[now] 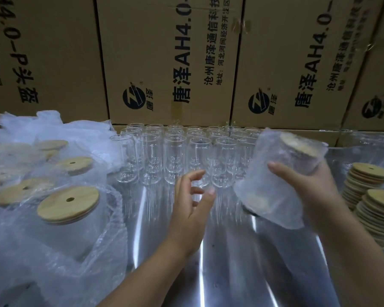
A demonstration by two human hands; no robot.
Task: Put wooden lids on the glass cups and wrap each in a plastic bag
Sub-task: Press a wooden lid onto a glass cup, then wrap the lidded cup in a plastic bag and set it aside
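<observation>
My right hand (pixel 306 187) grips a glass cup in a bubble-wrap plastic bag (pixel 275 173), tilted in the air with its wooden lid (pixel 299 145) pointing up and to the right. My left hand (pixel 193 202) hovers open just left of it, fingers spread, holding nothing. Behind my hands several bare glass cups (pixel 175 156) stand in rows on the shiny metal table (pixel 226 251). At the left several wrapped cups with wooden lids (pixel 68 204) lie together in plastic bags.
Stacks of loose wooden lids (pixel 372 196) stand at the table's right edge. Crumpled plastic bags (pixel 53 125) pile up at the back left. A wall of large cardboard boxes (pixel 171 58) closes off the back of the table.
</observation>
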